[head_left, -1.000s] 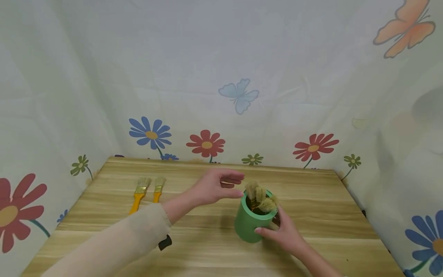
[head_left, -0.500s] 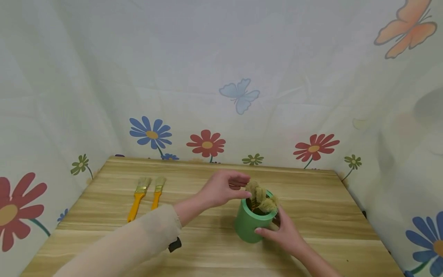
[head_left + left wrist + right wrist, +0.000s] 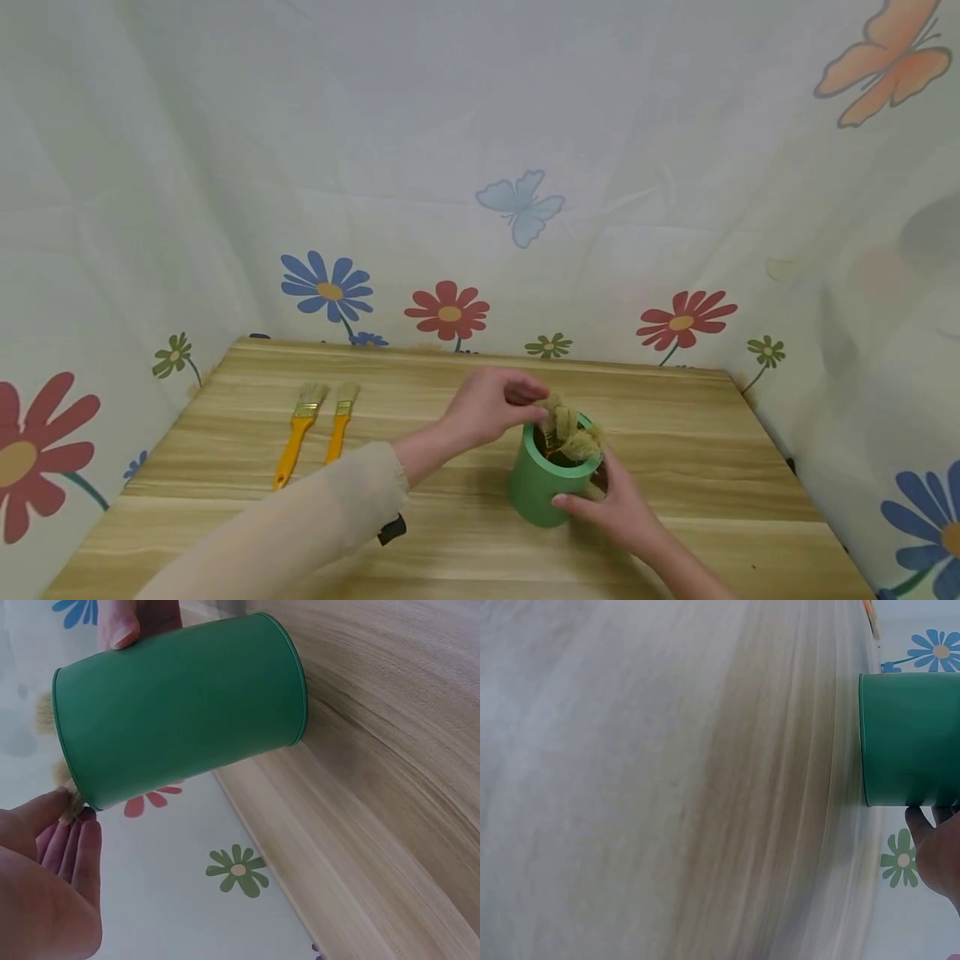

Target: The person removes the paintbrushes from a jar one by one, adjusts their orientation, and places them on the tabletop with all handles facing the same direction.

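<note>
A green cylindrical pot (image 3: 542, 493) stands upright on the wooden table, with several paintbrushes (image 3: 581, 445) in it, bristles up. Their handles are hidden inside. My right hand (image 3: 619, 505) grips the pot from the right, thumb on its near side. At the pot's left rim, my left hand (image 3: 491, 408) pinches the bristles of one paintbrush (image 3: 73, 804) between thumb and fingers, as the left wrist view shows. In the right wrist view, fingers of the right hand (image 3: 939, 847) touch the side of the pot (image 3: 911, 739).
Two paintbrushes with orange handles, a wider one (image 3: 298, 433) and a narrower one (image 3: 342, 421), lie side by side on the table's left. My left sleeve passes close to them. A flower-printed cloth (image 3: 360, 167) surrounds the table (image 3: 660, 417) at the back and sides.
My left hand has moved right to the pot's rim, its fingers closing on a brush's bristles. The right hand and the pot have stayed in place.
</note>
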`<action>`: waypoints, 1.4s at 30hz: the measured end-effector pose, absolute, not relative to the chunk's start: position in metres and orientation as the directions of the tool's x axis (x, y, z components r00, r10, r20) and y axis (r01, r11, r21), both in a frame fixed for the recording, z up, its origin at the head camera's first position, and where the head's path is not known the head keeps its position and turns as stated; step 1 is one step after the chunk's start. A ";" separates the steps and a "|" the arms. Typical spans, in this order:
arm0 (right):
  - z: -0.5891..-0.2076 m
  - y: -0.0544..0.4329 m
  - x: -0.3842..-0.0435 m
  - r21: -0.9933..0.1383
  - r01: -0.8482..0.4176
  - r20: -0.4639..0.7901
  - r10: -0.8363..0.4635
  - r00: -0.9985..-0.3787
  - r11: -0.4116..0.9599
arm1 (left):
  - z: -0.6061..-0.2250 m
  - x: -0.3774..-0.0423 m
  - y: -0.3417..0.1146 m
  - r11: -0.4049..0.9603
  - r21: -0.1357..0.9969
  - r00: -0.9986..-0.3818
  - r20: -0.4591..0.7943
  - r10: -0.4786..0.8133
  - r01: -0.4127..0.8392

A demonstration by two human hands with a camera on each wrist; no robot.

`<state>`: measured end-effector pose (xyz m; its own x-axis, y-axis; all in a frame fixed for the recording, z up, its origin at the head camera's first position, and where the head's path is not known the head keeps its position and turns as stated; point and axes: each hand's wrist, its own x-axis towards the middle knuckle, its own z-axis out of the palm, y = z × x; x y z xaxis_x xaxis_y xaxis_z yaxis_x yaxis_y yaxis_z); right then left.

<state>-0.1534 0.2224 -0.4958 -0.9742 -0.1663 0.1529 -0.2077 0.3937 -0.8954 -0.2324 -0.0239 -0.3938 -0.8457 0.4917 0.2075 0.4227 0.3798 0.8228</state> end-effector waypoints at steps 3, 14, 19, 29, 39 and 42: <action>-0.497 0.223 -0.154 -0.890 -0.223 0.168 -0.168 -0.971 0.398 | -0.394 -0.232 -0.021 0.379 0.813 -0.842 0.229 0.488 0.441; -0.497 0.222 -0.153 -0.890 -0.207 0.154 -0.160 -0.975 0.406 | -0.389 -0.236 -0.023 0.324 0.833 -0.831 0.255 0.495 0.448; -0.496 0.222 -0.154 -0.893 -0.201 0.146 -0.163 -0.976 0.404 | -0.382 -0.239 -0.025 0.283 0.845 -0.826 0.279 0.490 0.453; -0.496 0.223 -0.154 -0.895 -0.196 0.141 -0.162 -0.977 0.401 | -0.361 -0.242 -0.028 0.199 0.858 -0.829 0.357 0.432 0.473; -0.494 0.222 -0.153 -0.895 -0.179 0.125 -0.155 -0.980 0.409 | -0.341 -0.243 -0.030 0.166 0.845 -0.814 0.409 0.413 0.509; -0.494 0.222 -0.153 -0.896 -0.178 0.125 -0.152 -0.980 0.407 | -0.335 -0.243 -0.031 0.166 0.846 -0.817 0.409 0.405 0.506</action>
